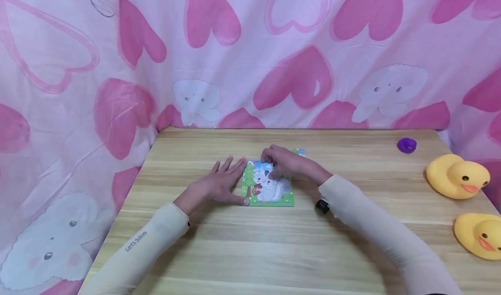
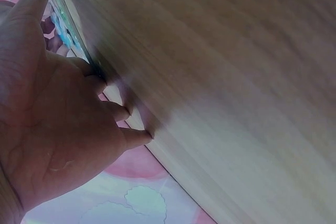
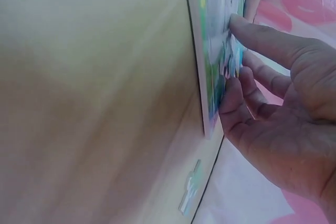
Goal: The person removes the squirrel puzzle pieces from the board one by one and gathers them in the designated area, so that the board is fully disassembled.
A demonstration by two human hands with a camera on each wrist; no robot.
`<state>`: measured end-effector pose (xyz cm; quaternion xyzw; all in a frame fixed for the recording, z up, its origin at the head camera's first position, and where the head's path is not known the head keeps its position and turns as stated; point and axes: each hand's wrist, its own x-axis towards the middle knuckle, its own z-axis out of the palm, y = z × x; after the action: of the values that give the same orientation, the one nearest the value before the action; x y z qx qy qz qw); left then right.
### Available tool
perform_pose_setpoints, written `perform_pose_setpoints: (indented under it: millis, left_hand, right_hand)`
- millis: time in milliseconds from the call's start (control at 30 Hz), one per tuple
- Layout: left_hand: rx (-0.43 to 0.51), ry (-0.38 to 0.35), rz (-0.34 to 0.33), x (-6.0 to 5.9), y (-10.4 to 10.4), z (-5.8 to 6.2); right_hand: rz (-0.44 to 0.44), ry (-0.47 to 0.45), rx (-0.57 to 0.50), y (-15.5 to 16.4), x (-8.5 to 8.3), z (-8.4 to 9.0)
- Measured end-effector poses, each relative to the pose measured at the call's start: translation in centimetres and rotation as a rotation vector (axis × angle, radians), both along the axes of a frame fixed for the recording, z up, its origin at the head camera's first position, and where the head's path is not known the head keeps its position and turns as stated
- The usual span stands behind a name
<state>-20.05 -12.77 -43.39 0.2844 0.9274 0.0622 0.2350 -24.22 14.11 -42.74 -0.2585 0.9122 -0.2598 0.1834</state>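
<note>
Right hand (image 1: 287, 164) curls its fingertips on the puzzle's (image 1: 270, 190) top edge; left hand (image 1: 219, 184) lies flat and spread against its left side.

Puzzle sits mid-table (image 1: 235, 251), a thin, stiff, light board that likely slides easily on the smooth wood; pieces probably pop loose if it is tilted, so its edges look like the best hold. One loose piece (image 1: 299, 152) lies just behind it. Bare wood surrounds it; ducks (image 1: 455, 176) and a purple ring (image 1: 407, 145) stand well apart, right.
</note>
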Motion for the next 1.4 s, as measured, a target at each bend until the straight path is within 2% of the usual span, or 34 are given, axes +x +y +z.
perform_pose_setpoints:
  millis: [200, 333, 633, 900, 1100, 1400]
  left_hand:
    - [0.001, 0.005, -0.004, -0.1, 0.1, -0.2]
    - [0.002, 0.004, 0.001, -0.2, 0.1, -0.2]
    - [-0.01, 0.009, -0.003, -0.2, 0.1, 0.0]
    - [-0.009, 0.006, -0.002, -0.1, -0.1, -0.1]
    - [-0.011, 0.007, -0.004, -0.1, -0.1, -0.4]
    - [-0.002, 0.008, 0.004, 0.1, -0.2, -0.5]
  right_hand:
    - [0.029, -0.01, 0.035, 0.0, -0.5, 0.4]
    - [0.011, -0.01, 0.029, 0.1, -0.6, 0.1]
    - [-0.042, -0.008, -0.101, 1.2, -0.6, -0.7]
    - [-0.091, 0.043, -0.212, 4.1, -0.6, -0.4]
    - [-0.142, 0.108, -0.22, 6.5, -0.3, -0.3]
    - [-0.229, 0.114, -0.231, 9.3, -0.3, -0.5]
